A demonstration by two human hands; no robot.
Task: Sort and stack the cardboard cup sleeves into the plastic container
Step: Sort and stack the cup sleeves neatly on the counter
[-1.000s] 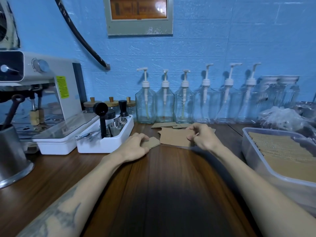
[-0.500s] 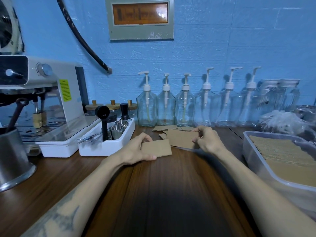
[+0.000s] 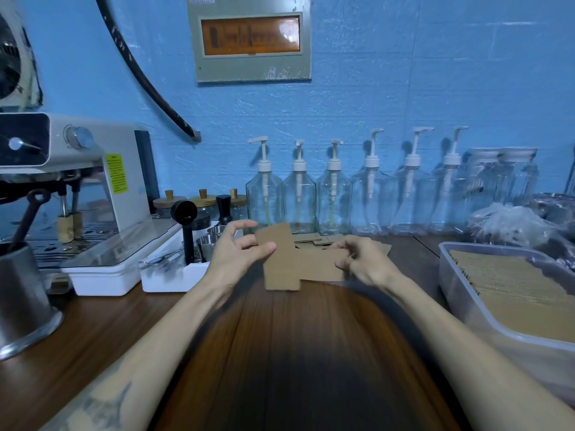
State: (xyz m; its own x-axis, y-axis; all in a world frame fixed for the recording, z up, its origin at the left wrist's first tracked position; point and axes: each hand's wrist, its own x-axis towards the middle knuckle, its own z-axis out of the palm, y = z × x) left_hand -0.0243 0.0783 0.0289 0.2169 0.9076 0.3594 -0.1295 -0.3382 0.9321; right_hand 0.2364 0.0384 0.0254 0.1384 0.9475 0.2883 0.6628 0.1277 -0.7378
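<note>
Left hand: we see the left hand [image 3: 239, 251] pinching an upright cardboard sleeve [image 3: 278, 258] between thumb and fingers, thumb across its near face, index finger curled above its top edge.
Right hand: the right hand [image 3: 364, 259] grips the right end of a second flat sleeve [image 3: 320, 267], fingers curled round its edge.
The two sleeves: we see them overlapping in front of us, the left one standing tall, the right one lying long; both are held over the wooden counter [image 3: 280, 353] (whether the lower edges touch the wood we cannot tell).
Loose sleeves: a few more flat sleeves [image 3: 314, 238] lie on the counter just behind the hands, near the bottles.
Plastic container: the clear plastic container [image 3: 460, 293] sits at the right edge of the counter, well apart from the hands, with a row of stacked sleeves [image 3: 510, 290] packed inside it.
Behind: a line of clear pump bottles [image 3: 334, 197] stands along the blue wall [image 3: 373, 98].
Left side: a white tool tray [image 3: 174, 276] with a black scoop and steel cups sits just beside the left hand; beyond it we see an espresso machine [image 3: 77, 181] and, nearest us, a steel pitcher [image 3: 21, 297].
Far right: crumpled clear plastic bags [image 3: 504, 222] lie behind the container.
</note>
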